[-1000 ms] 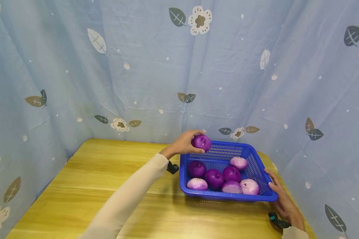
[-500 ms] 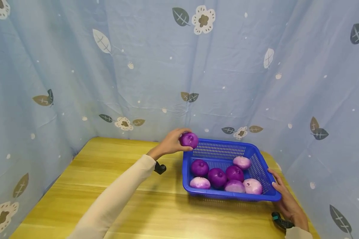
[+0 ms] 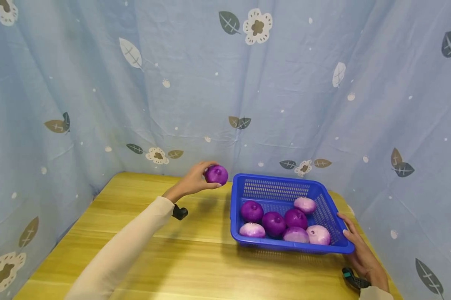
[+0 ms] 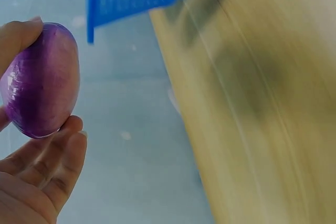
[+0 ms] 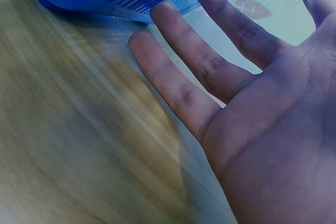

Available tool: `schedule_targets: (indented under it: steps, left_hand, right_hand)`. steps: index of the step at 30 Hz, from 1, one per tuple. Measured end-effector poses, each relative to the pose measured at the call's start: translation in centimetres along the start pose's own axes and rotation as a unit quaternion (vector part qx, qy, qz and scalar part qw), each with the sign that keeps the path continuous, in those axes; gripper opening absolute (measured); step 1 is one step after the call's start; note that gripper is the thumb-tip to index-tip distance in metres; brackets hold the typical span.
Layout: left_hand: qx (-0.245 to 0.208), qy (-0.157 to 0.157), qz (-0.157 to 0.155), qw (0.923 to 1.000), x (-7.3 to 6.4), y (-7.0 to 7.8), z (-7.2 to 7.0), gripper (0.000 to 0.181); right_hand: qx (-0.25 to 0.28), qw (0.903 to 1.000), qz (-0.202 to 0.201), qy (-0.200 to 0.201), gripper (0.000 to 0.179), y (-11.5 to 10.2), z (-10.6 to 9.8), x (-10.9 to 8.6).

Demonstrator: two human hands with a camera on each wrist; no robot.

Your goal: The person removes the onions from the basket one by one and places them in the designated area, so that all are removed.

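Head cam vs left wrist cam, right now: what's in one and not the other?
Head only: seven round purple-to-pale onions inside the blue perforated plastic basket, and the right hand at its right side.
Left wrist only: the palm side of the fingers of the left hand.
Both: the glossy purple onion that hand holds, part of the basket, the yellow wood-grain table and the light-blue patterned curtain.

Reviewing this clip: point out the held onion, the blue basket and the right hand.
Held onion (image 3: 216, 175): head view, middle of its purple side.
Blue basket (image 3: 266, 243): head view, near rim.
Right hand (image 3: 362, 252): head view, middle of the hand.
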State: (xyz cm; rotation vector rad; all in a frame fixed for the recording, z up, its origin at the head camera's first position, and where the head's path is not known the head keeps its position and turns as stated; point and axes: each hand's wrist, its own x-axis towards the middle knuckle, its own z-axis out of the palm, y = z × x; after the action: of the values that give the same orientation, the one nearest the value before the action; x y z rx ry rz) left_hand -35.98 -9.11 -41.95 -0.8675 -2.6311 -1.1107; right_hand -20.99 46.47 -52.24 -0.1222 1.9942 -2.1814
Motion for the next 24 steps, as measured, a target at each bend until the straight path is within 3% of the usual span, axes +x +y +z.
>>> schedule_targets:
  steps: [6, 14, 24]
  left_hand:
    - [0.0, 0.007, -0.025, 0.9997, -2.3, -2.2, -1.7, 0.07]
    - [0.03, 0.031, -0.031, 0.9986, -4.3, -5.0, -4.0, 0.071]
    - [0.023, 0.038, -0.084, 0.9954, -7.0, -8.2, -6.4, 0.076]
  right_hand:
    - [0.01, 0.9999, -0.003, -0.012, 0.056, 0.6, 0.0, -0.5]
    - [0.0, 0.9999, -0.006, -0.01, 0.056, 0.6, 0.0, -0.4]
    - [0.006, 0.9998, -0.017, -0.004, 0.055, 0.0, 0.2, -0.1]
